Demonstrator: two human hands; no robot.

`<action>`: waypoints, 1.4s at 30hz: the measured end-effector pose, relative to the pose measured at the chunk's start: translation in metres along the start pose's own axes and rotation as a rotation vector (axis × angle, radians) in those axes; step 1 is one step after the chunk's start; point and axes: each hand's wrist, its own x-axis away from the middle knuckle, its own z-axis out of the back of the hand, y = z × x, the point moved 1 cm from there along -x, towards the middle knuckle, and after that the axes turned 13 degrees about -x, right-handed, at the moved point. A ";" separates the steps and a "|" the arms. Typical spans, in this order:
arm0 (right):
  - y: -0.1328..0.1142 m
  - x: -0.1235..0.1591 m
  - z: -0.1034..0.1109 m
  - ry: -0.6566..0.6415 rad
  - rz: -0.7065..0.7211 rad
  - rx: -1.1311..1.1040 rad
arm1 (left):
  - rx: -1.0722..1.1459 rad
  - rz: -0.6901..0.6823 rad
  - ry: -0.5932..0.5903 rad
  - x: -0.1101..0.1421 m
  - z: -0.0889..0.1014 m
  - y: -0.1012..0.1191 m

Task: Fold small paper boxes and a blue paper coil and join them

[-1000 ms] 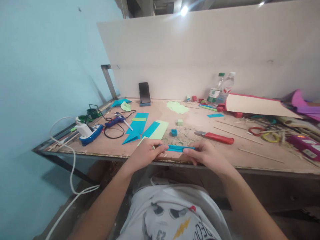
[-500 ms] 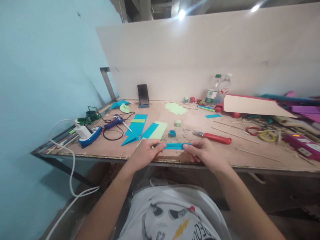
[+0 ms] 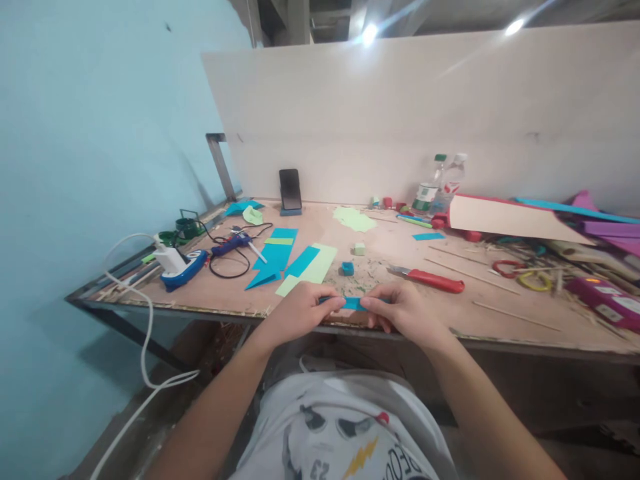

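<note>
Between my two hands a narrow strip of blue paper (image 3: pixel 353 304) is held level, just over the table's front edge. My left hand (image 3: pixel 306 308) pinches its left part between thumb and fingers. My right hand (image 3: pixel 393 305) grips the right part the same way, with much of the strip covered by fingers. Just beyond the strip sit a small blue paper cube (image 3: pixel 347 269) and a pale green cube (image 3: pixel 359 249). A red-handled utility knife (image 3: pixel 436 280) lies to the right of my right hand. Blue paper pieces (image 3: pixel 302 261) and a light green sheet (image 3: pixel 320 267) lie left.
On the left are a glue gun (image 3: pixel 231 245) with its cable and a blue power strip (image 3: pixel 184 270). A phone (image 3: pixel 290 190) stands at the back. Thin sticks (image 3: pixel 473 275), scissors (image 3: pixel 534 279), two bottles (image 3: pixel 426 190) and coloured paper (image 3: pixel 520 219) are on the right.
My hands have moved closer together along the blue strip, so less of it shows between them. The view has shifted slightly; the other things on the table stay put.
</note>
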 end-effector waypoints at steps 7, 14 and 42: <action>-0.003 0.001 -0.001 0.036 -0.014 -0.006 | -0.073 -0.031 0.029 -0.001 0.000 0.002; -0.006 -0.001 -0.002 0.034 -0.020 -0.047 | -0.022 0.003 0.009 0.001 0.001 0.001; -0.005 0.004 0.001 0.105 0.071 -0.018 | -0.001 -0.099 0.203 0.005 -0.001 -0.006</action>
